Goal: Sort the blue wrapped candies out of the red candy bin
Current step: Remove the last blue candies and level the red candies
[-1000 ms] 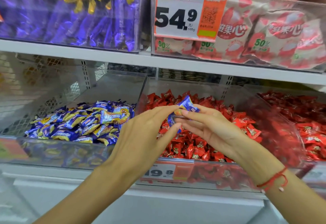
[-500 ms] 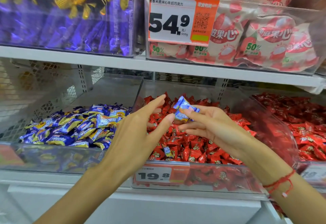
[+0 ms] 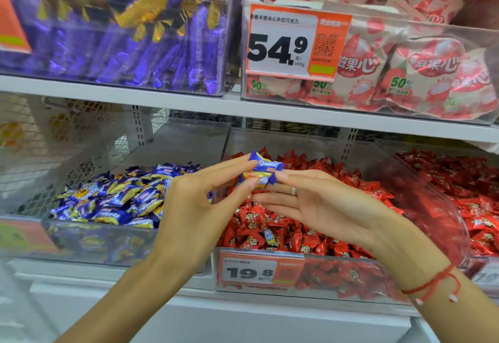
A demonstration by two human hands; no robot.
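The red candy bin (image 3: 421, 202) is a clear tub full of red wrapped candies (image 3: 305, 237) on the lower shelf. Above it, my left hand (image 3: 199, 207) and my right hand (image 3: 324, 207) meet at a small bunch of blue wrapped candies (image 3: 266, 167). My left index finger and thumb pinch the bunch from the left. My right thumb and fingertips hold its right end. One more blue-and-yellow candy (image 3: 270, 236) lies among the red ones near the bin's front. The blue candy bin (image 3: 89, 240) stands just to the left, holding several blue candies (image 3: 116, 199).
A price tag reading 19.8 (image 3: 251, 271) is clipped to the red bin's front. Another tub of red candies (image 3: 475, 207) stands at the right. The shelf above (image 3: 189, 105) carries a tub of purple bars (image 3: 129, 45) and a tub of pink packets (image 3: 405, 72).
My right hand has lifted the blue candies slightly. My left hand has closed in from the left, and its finger and thumb now pinch them too.
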